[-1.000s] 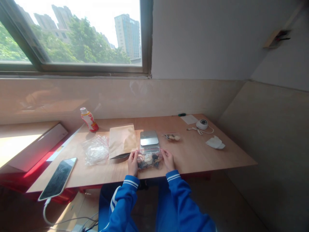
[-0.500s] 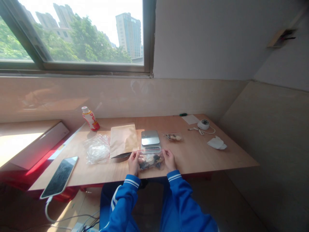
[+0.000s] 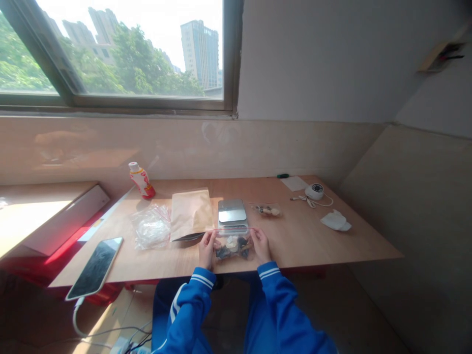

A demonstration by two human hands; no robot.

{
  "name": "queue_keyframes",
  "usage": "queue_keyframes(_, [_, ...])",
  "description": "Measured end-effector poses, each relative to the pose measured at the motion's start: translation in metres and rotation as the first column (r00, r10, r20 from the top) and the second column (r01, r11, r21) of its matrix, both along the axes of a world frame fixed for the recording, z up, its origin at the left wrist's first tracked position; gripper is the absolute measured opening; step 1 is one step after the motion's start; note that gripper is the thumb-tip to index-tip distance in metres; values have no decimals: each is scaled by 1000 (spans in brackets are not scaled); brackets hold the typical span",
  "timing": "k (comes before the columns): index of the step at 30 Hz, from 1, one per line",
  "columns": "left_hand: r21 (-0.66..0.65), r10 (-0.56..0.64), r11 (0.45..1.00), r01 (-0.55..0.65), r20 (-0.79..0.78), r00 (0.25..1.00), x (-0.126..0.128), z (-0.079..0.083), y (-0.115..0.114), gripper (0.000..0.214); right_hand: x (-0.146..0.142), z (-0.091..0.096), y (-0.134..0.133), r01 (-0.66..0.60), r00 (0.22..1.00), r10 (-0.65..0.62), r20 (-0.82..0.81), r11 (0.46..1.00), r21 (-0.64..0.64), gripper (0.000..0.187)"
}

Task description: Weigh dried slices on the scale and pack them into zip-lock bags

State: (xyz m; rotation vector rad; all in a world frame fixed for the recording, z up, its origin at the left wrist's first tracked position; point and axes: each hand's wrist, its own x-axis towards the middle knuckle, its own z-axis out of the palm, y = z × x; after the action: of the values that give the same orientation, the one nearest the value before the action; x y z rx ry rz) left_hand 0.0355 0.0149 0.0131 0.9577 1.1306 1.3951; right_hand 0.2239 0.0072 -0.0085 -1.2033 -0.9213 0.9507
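Observation:
Between my two hands is a clear zip bag [image 3: 232, 247] with dark and pale pieces inside, their exact kind too small to tell. My left hand [image 3: 207, 249] pinches the bag's top left corner, and my right hand [image 3: 260, 245] pinches its top right corner. The reddish seal strip runs straight between them. Just behind the bag stands a silver digital scale [image 3: 232, 211], its lower front partly seen through the plastic. Left of the scale lies a brown paper pouch [image 3: 191, 212]. A second filled clear bag [image 3: 268, 210] rests right of the scale.
Left on the table are a pile of clear plastic bags [image 3: 152, 227], a drink bottle [image 3: 142, 181] and a phone [image 3: 95, 268] on a charging cable. To the right sit a crumpled tissue [image 3: 336, 221], a small white fan-like device [image 3: 314, 191], paper [image 3: 294, 183] and a green marker [image 3: 282, 176].
The camera view has shifted slightly, so the scene sits a little further right. Both hands keep their pinch on the bag; the pieces inside look slightly rearranged.

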Motion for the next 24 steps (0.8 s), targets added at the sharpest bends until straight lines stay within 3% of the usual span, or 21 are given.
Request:
queue_keyframes(5, [42,-18,999,20,-57,998,1,5,-3,33,-1,2,-2,-32,999,32,10,999,-28,39])
queue_keyframes(11, [-5,8,1000,-8,-85,996,1,10,-5,37,0,4,-3,-58,998,59,4,997,-51,41])
queue_keyframes(24, [-7,39,999,-39,-60,997,-1,2,-3,37,1,0,-2,-41,999,41,14,999,-17,40])
